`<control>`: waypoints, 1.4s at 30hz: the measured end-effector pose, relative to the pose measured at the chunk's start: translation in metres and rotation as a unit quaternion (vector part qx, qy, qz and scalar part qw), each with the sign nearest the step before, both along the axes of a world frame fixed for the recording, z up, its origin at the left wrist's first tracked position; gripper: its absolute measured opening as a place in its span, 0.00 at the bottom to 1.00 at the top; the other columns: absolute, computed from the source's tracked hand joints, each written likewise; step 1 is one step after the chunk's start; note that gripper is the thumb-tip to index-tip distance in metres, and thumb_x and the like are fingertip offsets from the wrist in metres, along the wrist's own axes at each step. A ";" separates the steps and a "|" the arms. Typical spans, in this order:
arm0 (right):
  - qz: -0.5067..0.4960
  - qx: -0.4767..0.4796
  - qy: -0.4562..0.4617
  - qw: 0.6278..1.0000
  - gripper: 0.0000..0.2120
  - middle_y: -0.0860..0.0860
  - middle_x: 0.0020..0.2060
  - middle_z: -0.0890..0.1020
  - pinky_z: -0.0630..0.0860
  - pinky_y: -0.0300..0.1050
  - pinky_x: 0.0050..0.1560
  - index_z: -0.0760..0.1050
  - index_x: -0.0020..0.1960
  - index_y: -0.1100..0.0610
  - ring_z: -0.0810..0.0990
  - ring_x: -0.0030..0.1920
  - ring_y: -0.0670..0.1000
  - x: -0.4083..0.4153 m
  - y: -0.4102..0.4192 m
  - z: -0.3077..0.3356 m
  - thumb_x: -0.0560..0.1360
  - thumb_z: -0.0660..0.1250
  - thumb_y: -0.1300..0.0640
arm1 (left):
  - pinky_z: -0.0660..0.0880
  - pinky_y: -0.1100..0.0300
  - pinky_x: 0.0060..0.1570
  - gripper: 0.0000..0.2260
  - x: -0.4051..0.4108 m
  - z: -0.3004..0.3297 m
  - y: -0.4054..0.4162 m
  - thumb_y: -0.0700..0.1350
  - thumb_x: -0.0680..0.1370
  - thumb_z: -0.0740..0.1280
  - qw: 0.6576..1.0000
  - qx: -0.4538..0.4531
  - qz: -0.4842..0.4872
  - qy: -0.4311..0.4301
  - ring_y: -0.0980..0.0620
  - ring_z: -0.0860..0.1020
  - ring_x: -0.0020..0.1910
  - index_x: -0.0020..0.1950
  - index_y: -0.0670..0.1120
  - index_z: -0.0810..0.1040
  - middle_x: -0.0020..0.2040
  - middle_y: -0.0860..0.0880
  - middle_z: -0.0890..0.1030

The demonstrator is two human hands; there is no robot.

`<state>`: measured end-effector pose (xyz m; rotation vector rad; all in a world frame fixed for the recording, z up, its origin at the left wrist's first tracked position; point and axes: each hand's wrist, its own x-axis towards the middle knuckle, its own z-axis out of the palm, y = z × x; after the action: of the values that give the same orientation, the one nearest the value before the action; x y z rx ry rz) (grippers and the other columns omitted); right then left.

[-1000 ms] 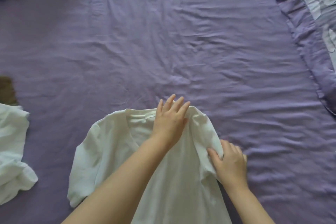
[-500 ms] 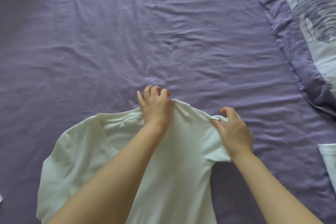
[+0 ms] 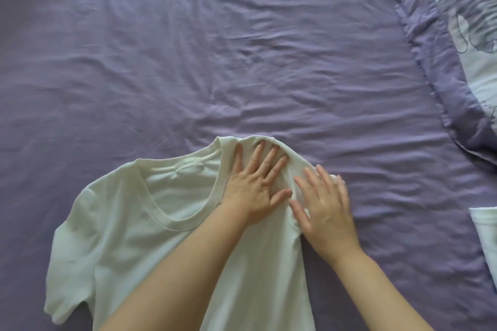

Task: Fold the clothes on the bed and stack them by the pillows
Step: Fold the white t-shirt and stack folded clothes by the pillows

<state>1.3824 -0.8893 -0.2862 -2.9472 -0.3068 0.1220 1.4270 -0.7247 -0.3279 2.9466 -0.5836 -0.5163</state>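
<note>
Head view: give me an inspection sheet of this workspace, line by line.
Surface: purple bed sheet, wrinkled.
Job's things: white T-shirt lying flat, collar away from the person, right shoulder folded inward; left sleeve spread out.
Clutter: edge of another white garment at the right border.
Hands: left hand flat on the folded shoulder, fingers straight; right hand flat beside it, partly on the sheet.
Cables: nothing seen.
Surroundings: patterned quilt with purple border at upper right.
</note>
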 end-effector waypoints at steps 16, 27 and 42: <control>0.016 -0.112 0.119 0.986 0.28 0.59 0.69 0.69 0.57 0.72 0.65 0.70 0.69 0.54 0.64 0.70 0.64 -0.008 0.054 0.006 0.75 0.48 0.45 | 0.63 0.40 0.67 0.20 -0.084 0.039 0.090 0.49 0.77 0.58 0.988 -0.044 0.116 -0.090 0.40 0.69 0.69 0.69 0.48 0.73 0.69 0.43 0.72; 0.253 -0.116 0.139 0.950 0.29 0.51 0.77 0.44 0.35 0.65 0.69 0.43 0.76 0.41 0.38 0.75 0.58 -0.007 0.204 -0.011 0.77 0.42 0.35 | 0.46 0.51 0.73 0.29 -0.129 0.049 0.236 0.50 0.81 0.56 0.905 -0.032 0.424 -0.010 0.48 0.49 0.77 0.78 0.51 0.44 0.78 0.47 0.48; 0.210 -0.052 -0.017 0.976 0.05 0.53 0.52 0.77 0.57 0.48 0.53 0.78 0.49 0.57 0.67 0.60 0.57 0.055 0.311 0.011 0.74 0.65 0.61 | 0.70 0.55 0.42 0.06 -0.146 0.069 0.294 0.47 0.73 0.69 0.815 -0.315 0.484 0.053 0.52 0.72 0.41 0.42 0.49 0.72 0.37 0.55 0.75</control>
<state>1.4372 -0.5786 -0.2754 -2.9401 -0.9525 0.1453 1.2805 -0.4311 -0.2586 2.1308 0.6506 -0.2653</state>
